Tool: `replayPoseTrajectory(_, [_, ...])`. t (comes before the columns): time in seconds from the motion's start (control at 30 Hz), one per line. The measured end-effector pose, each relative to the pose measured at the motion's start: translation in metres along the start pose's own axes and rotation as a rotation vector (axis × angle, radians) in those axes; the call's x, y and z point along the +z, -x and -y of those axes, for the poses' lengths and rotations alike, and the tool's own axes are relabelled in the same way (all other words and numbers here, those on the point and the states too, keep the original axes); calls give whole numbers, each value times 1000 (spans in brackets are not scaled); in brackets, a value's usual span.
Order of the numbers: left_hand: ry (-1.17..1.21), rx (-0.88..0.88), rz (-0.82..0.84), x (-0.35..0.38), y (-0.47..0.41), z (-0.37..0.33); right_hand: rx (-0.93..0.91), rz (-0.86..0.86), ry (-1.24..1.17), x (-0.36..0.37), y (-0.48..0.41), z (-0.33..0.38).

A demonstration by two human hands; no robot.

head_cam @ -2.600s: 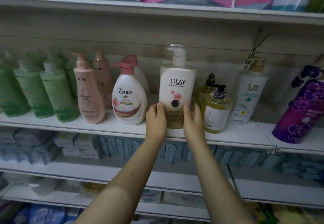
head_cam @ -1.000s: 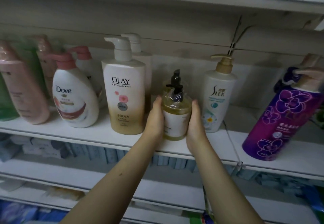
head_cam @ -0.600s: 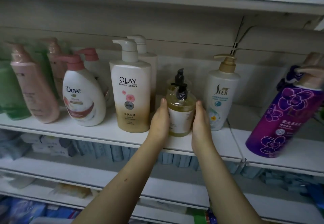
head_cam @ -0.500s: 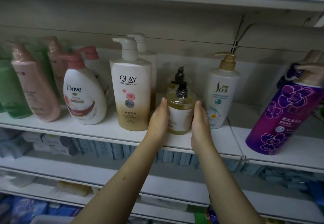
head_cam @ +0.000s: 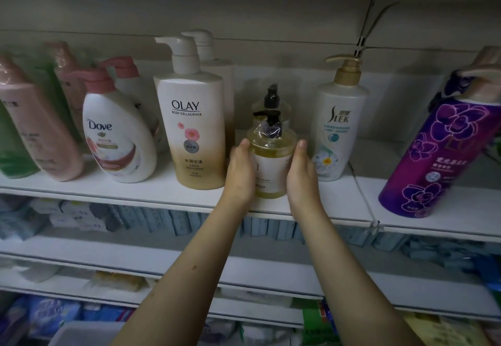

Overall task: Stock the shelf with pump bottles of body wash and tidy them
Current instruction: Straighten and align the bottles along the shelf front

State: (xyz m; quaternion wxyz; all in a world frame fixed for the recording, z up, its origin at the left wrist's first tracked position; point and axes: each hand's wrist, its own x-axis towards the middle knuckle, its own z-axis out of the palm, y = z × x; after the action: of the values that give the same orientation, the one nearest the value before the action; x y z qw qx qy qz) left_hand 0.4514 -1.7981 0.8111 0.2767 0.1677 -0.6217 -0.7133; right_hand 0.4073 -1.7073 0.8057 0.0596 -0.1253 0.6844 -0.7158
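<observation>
A small amber pump bottle (head_cam: 272,161) with a black pump and plastic wrap stands near the front of the white shelf (head_cam: 162,191). My left hand (head_cam: 240,172) lies flat against its left side and my right hand (head_cam: 302,175) against its right side, fingers straight. A second bottle of the same kind (head_cam: 272,99) stands right behind it, mostly hidden. The tall Olay bottle (head_cam: 193,128) is just left of my left hand, with another behind it. The white Slek bottle (head_cam: 337,128) stands just right of my right hand.
A Dove bottle (head_cam: 116,139), pink bottles (head_cam: 40,128) and green ones fill the shelf to the left. A purple flowered bottle (head_cam: 439,156) leans at the right. A shelf divider wire (head_cam: 363,196) runs behind the Slek bottle. Lower shelves hold boxed goods.
Both hands left the Olay bottle and moved right to the amber bottle. They stay pressed on its sides; the view has shifted slightly.
</observation>
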Motion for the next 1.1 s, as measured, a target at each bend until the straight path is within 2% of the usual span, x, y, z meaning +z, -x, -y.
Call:
replayPoseTrajectory(0.13, [-13,-17,-8,-3,-10,13,-3,-13,-30,-2,1,3])
replayPoseTrajectory(0.27, [-50,-35,7,-4,-22,28,76,16,-30,-3,9,11])
replayPoseTrajectory(0.4, [-123,-55,69,-7,20,-2,111,35,-30,-16,23,13])
replayPoseTrajectory(0.6, [-74,-88,134,-18,88,-27,59,-104,10,-34,67,22])
replayPoseTrajectory(0.73, [-171,-46,179,-19,98,-28,21,-187,29,-48,79,24])
replayPoseTrajectory(0.93, [-273,51,229,-24,81,-27,-62,-148,89,-67,61,30])
replayPoseTrajectory(1.1, [-311,142,154,-16,51,-10,-97,-114,35,-76,21,28])
